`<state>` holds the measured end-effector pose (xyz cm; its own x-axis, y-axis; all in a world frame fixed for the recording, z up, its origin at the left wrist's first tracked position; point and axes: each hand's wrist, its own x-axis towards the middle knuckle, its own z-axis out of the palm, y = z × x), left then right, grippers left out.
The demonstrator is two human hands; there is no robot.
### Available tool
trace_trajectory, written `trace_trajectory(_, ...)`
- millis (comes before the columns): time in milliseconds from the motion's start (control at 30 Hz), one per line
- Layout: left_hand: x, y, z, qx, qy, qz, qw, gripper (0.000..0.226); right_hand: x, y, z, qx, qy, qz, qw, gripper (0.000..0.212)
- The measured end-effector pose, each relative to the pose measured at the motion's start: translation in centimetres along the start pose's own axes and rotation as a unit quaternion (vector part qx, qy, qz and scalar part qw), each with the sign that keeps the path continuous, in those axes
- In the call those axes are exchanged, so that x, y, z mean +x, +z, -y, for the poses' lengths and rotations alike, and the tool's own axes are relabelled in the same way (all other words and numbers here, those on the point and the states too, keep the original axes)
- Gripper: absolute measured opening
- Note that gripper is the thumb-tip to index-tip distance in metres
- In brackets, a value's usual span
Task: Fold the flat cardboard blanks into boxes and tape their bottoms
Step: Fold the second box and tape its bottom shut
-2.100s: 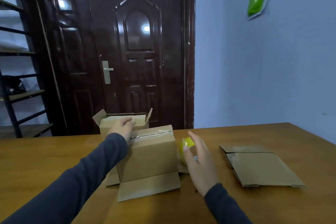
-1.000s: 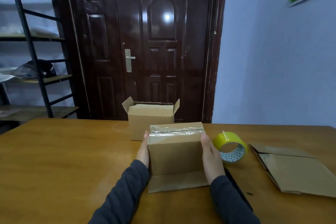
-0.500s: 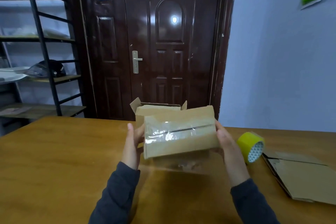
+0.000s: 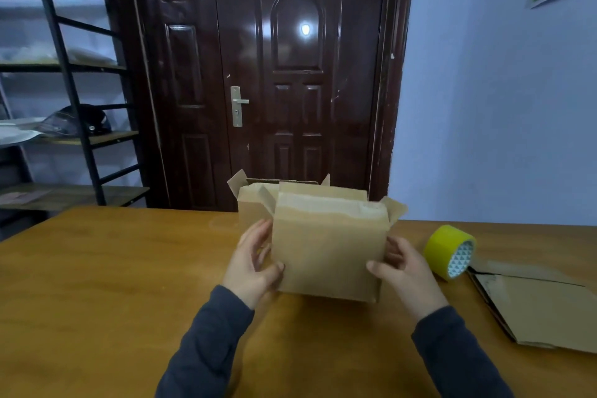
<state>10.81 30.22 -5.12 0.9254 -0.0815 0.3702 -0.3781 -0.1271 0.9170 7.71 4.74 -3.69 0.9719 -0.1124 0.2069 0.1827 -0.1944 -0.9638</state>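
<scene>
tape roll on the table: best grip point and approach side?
Likely the top of the tape roll: it stands on its rim, yellow band up, open core facing the flat blanks. Come down from above, fingers hooked into the core from that side, thumb on the band. The right hand is nearest, but it holds the box.

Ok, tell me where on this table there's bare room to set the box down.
Widest: bare table left of the left hand and the rear box. Also the near strip between the sleeves. Crowded on the right: tape roll and flat blanks sit just beyond the right hand on the held box.
</scene>
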Motion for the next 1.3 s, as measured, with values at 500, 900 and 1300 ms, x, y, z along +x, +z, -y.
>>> trace_trajectory(500,-1.6,5.5,0.2,0.132,-0.068,-0.006,0.989,0.061,-0.1,-1.6,-0.7,-0.215,0.065,-0.073,0.972,0.055)
trace_trajectory(900,1.6,14.9,0.8,0.210,0.005,-0.017,0.977,0.073,2.3,-5.1,-3.2,-0.154,0.121,-0.250,0.948,0.070)
trace_trajectory(1300,7.8,17.1,4.0,0.264,-0.009,-0.049,0.963,0.063,7.9,-7.3,-8.1,-0.159,0.071,-0.190,0.966,0.054)
